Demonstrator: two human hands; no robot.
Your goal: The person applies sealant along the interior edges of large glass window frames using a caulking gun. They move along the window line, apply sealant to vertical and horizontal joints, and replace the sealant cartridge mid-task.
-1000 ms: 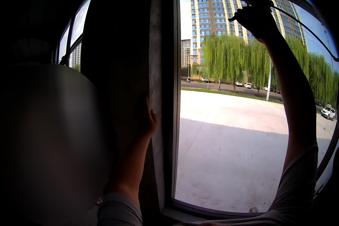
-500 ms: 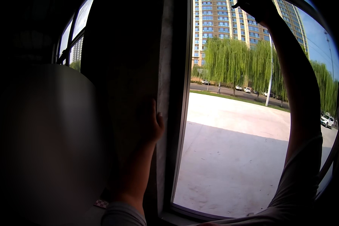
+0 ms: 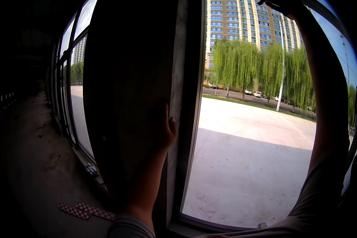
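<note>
My left hand rests against the dark pillar, close to its lighter edge strip. Its fingers point upward, with the thumb apart, and nothing shows in them. To the right stands a dark window frame around a tall opening or pane; I cannot tell whether it holds glass. My right arm reaches high across this view. At the top edge, my right hand is dark and partly cut off. A finger stretches out to the left, and no held object is visible.
Red-and-white checked strips lie on the dim floor at lower left, near a small crumpled silvery item on a sill. More windows line the left wall. Outside are pale paving, willow trees, a pole and a tall building.
The large blurred shape at the left has gone, uncovering the floor, checked strips and side windows. Both hands appear slightly farther right in the view. My left hand stays against the pillar.
</note>
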